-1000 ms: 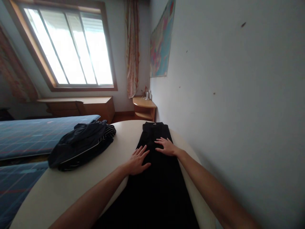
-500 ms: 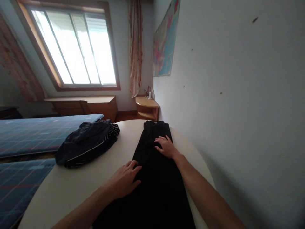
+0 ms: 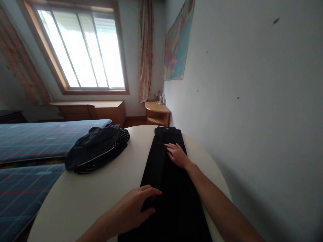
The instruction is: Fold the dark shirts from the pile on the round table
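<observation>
A long black garment (image 3: 176, 201) lies lengthwise on the round white table (image 3: 101, 198), with a small pale label at its narrower far end. My right hand (image 3: 177, 155) rests flat on the upper part of the cloth, fingers stretched out. Lower down, my left hand (image 3: 141, 205) is over the garment's left edge. Its thumb and fingers are apart, and nothing shows between them. The near end of the garment runs out of the bottom of the view.
A crumpled dark garment with white stripes (image 3: 97, 149) sits at the table's left edge. Blue plaid mattresses (image 3: 30, 141) lie beyond it on the left. A white wall (image 3: 252, 134) runs close along the right. A small corner shelf (image 3: 157, 107) stands behind the table.
My left hand has come nearer and to the right across the cloth. The garment's lower left edge lies further right. My right hand has barely moved. The view has shifted slightly.
</observation>
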`<state>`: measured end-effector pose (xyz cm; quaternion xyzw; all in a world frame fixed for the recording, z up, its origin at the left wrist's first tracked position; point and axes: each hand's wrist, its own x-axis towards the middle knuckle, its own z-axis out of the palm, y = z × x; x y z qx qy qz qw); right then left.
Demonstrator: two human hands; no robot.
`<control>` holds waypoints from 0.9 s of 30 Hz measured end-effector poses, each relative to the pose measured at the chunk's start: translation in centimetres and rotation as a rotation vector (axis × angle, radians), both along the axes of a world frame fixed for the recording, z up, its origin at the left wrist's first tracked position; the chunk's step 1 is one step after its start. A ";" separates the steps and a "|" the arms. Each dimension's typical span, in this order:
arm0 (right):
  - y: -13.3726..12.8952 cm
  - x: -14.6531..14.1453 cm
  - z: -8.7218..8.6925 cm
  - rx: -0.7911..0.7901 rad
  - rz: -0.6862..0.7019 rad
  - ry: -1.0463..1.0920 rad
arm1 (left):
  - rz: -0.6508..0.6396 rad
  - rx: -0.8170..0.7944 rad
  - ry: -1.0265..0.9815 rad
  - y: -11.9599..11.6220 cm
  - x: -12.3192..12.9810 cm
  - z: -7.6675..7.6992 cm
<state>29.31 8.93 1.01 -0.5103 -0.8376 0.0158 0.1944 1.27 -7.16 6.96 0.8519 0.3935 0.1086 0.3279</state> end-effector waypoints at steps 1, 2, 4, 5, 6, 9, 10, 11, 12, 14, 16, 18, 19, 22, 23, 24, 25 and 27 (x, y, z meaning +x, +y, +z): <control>0.0 0.1 0.0 0.001 -0.012 0.007 | -0.024 -0.026 -0.005 -0.4 0.2 0.2; 0.0 0.1 -0.1 -0.004 -0.021 0.011 | -0.057 -0.059 -0.005 -0.7 0.3 0.3; 0.0 0.2 -0.2 -0.025 -0.036 0.012 | -0.140 -0.177 -0.004 -1.0 0.4 0.4; 0.0 0.3 -0.3 -0.035 -0.046 0.014 | -0.181 -0.268 -0.013 -1.0 0.4 0.3; 0.0 0.3 -0.4 -0.044 -0.054 0.019 | -0.208 -0.359 -0.034 -1.0 0.3 0.2; 0.2 0.3 -0.6 -0.066 -0.074 0.053 | -0.214 -0.386 -0.108 -0.5 0.3 -0.2; 0.3 0.3 -0.6 -0.072 -0.078 0.065 | -0.218 -0.297 -0.117 -0.3 0.4 -0.3; 0.4 0.2 -0.7 -0.077 -0.081 0.077 | -0.231 -0.188 -0.111 -0.2 0.5 -0.5; 0.6 0.1 -0.7 -0.079 -0.086 0.088 | -0.257 -0.091 -0.096 -0.1 0.6 -0.7; 0.7 -0.1 -0.8 -0.079 -0.094 0.111 | -0.324 0.029 -0.060 0.0 0.7 -1.1; 0.8 -0.3 -1.0 -0.075 -0.103 0.134 | -0.365 0.096 -0.030 -0.1 0.9 -1.5; 0.9 -0.4 -1.1 -0.069 -0.106 0.155 | -0.397 0.141 -0.015 -0.3 1.2 -1.8; 0.9 -0.4 -1.1 -0.064 -0.108 0.169 | -0.409 0.157 -0.010 -0.3 1.2 -1.9; 0.9 -0.5 -1.0 -0.062 -0.113 0.218 | -0.435 0.190 -0.005 -0.5 1.5 -1.9; 0.9 -0.6 -1.0 -0.065 -0.114 0.231 | -0.441 0.198 -0.010 -0.6 1.6 -1.9; 1.0 -0.7 -0.9 -0.068 -0.115 0.238 | -0.445 0.207 -0.019 -0.6 1.6 -1.9; 1.0 -0.8 -0.8 -0.069 -0.119 0.242 | -0.449 0.217 -0.031 -0.7 1.7 -1.8; 1.0 -0.9 -0.8 -0.057 -0.152 0.251 | -0.455 0.245 -0.054 -0.8 1.8 -1.8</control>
